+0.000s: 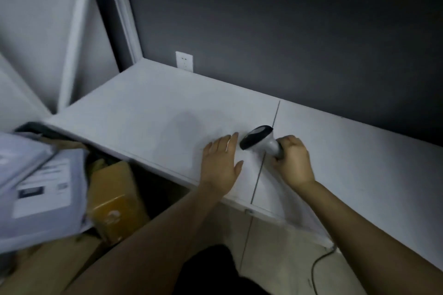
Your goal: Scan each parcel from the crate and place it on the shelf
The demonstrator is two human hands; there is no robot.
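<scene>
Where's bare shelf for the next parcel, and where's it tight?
Free: the shelf left of the left hand, from the front edge back to the wall outlet; also the panel right of the seam, beyond the right hand. Crowded: the middle front, where both hands and the scanner sit, and the crate, full of parcels.

Cannot see the handle of the scanner [257,140] within curled fingers of the right hand [291,160]. Cannot read blurred labels on grey parcels [40,189], cropped at left. Cannot follow cable [313,270] past bottom edge.
</scene>
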